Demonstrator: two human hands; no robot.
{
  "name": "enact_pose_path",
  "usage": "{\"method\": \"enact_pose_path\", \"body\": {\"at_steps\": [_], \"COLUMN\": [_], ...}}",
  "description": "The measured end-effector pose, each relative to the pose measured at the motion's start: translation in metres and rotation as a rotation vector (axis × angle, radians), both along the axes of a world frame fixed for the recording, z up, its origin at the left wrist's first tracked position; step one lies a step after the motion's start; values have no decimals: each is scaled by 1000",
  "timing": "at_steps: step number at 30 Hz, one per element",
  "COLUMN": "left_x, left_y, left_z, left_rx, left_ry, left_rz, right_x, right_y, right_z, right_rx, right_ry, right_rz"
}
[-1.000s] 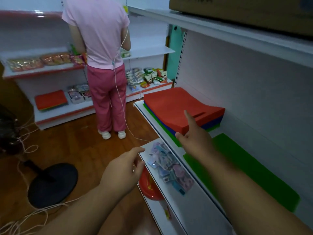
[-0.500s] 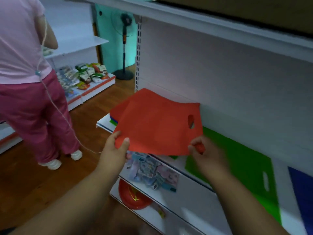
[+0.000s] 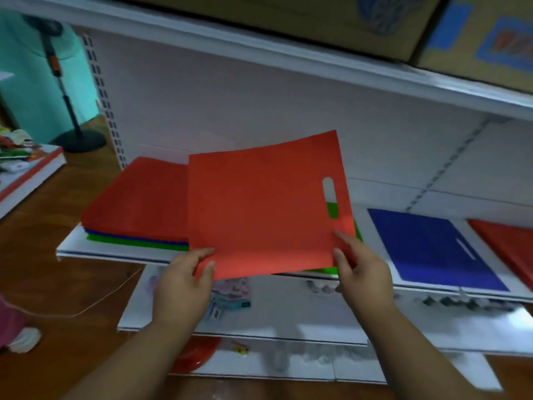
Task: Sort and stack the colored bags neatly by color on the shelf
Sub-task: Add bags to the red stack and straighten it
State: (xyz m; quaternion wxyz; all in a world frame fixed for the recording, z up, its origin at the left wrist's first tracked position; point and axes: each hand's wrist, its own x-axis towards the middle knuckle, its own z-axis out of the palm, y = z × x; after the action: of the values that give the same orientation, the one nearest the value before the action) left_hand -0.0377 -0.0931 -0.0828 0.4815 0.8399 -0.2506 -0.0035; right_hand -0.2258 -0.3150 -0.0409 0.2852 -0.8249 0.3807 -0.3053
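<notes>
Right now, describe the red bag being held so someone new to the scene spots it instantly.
Find the white middle shelf carrying coloured bags. In front of it, both hands hold one red bag up in the air, left hand at its lower left corner, right hand at its lower right. Unlike the mixed stack and the blue bag, it lies on nothing.
</notes>
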Motion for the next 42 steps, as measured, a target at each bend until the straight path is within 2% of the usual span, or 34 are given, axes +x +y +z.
{"method": "enact_pose_path", "body": {"at_steps": [6,10,16,22,25,36,42], "left_x": [-55,-118,-242,-335,-361,-392,-411], "left_y": [-58,-126,-217,-303,-330,-503,-568], "left_z": [7,13,10,21,21,12,15], "left_rx": [8,-9,20,55,58,124,177], "left_ry": [-174,-263,-232,-300,-337,-322,-447], "left_rz": [-268,-402,-552,-601,-667,-642,-610], "right_x": [-102,-195,-338,-438,-465,-489,-516], "right_y": [-30,-59,-118,-181,-212,-371,-456], "right_z": [-3,-3,4,-3,-9,-13,-12], "right_rx": [5,10,-38,-5,5,-23,-88], "right_ry": [70,93,130,134,155,228,296], "right_rz": [-212,-370,-514,-589,-633,-650,-621]}}
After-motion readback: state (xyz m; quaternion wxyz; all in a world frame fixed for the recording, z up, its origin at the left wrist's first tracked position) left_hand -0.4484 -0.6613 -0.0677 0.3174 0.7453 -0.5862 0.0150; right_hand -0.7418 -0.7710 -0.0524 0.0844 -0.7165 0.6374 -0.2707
